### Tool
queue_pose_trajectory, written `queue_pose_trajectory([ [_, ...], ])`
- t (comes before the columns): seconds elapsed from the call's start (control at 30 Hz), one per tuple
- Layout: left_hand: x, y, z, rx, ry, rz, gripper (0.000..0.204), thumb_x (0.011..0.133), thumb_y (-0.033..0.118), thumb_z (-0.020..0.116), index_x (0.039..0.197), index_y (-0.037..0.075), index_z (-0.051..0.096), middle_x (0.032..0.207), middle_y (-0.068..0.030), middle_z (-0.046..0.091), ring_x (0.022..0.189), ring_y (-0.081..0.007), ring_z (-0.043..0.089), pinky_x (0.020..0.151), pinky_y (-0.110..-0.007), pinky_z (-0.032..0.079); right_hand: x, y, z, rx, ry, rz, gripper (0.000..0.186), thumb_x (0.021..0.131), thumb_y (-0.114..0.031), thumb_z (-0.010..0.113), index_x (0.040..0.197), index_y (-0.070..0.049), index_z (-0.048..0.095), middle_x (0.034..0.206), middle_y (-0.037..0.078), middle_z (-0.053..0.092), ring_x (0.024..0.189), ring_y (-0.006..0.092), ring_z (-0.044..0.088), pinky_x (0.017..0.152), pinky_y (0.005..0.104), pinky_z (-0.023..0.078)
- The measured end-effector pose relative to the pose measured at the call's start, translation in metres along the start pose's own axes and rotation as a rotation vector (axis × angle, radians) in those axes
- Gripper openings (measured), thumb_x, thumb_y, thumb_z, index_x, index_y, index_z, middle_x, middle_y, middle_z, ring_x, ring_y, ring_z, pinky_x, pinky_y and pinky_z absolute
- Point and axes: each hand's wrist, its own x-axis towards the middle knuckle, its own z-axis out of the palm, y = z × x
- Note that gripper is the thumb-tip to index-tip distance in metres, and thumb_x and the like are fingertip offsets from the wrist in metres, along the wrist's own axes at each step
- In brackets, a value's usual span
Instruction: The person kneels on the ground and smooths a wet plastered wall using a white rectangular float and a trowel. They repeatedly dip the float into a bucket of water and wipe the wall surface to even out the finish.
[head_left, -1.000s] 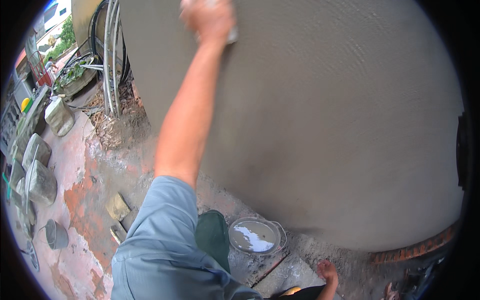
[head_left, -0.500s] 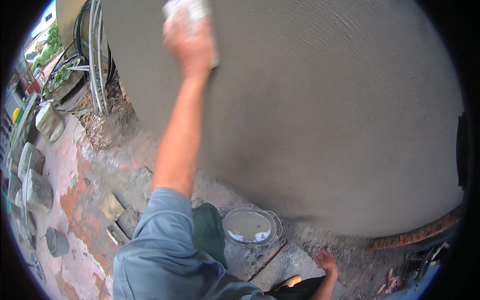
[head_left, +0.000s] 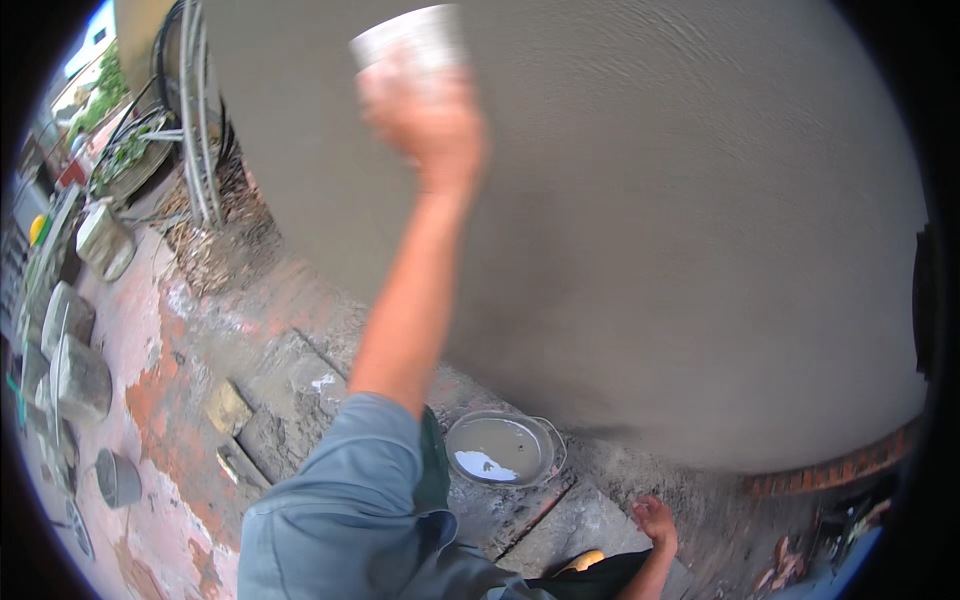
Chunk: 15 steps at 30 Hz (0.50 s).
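Observation:
My left hand (head_left: 420, 115) is raised high on the freshly plastered grey wall (head_left: 660, 220), closed on a whitish block-like pad (head_left: 408, 30); motion blurs both. My right hand (head_left: 652, 522) hangs low at the right, fingers loosely curled and slightly apart, holding nothing visible. Below the wall, a round bucket (head_left: 500, 450) of grey watery mix sits on the mortar-smeared ledge, just right of my legs.
Wooden pieces (head_left: 228, 408) and a small grey bucket (head_left: 117, 480) lie on the peeling floor (head_left: 150, 440). Weathered containers (head_left: 82, 375) line the left side, with cables and pipes (head_left: 197, 120) beside the wall edge. Exposed brick (head_left: 830, 465) runs along the wall's lower right.
My left hand first moved down and left along the wall with the pad, then shifted right, and the pad is now turned more crosswise. My right hand stays low.

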Motion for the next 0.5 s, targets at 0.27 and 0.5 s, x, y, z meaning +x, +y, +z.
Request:
queue_pose_trajectory([
  [0.27, -0.016, -0.029, 0.000, 0.001, -0.118, 0.389, 0.073, 0.095, 0.046, 0.062, 0.153, 0.005, 0.043, 0.151, -0.0336, 0.035, 0.136, -0.0476, 0.036, 0.113, -0.056, 0.028, 0.003, -0.001, 0.001, 0.128, -0.021, 0.086, 0.018, 0.094, -0.015, 0.063, 0.110, -0.006, 0.067, 0.086, 0.005, 0.068, 0.070, 0.0176, 0.066, 0.055, 0.0343, 0.055],
  [0.5, -0.078, -0.193, -0.058, -0.011, -0.005, -0.795, 0.067, 0.099, 0.030, 0.057, 0.154, -0.001, 0.035, 0.149, -0.0306, 0.039, 0.137, -0.0451, 0.037, 0.116, -0.054, 0.029, -0.009, 0.018, -0.005, 0.129, -0.011, 0.158, 0.025, 0.091, -0.015, 0.070, 0.115, -0.007, 0.066, 0.085, 0.007, 0.069, 0.070, 0.0164, 0.068, 0.053, 0.0316, 0.054],
])
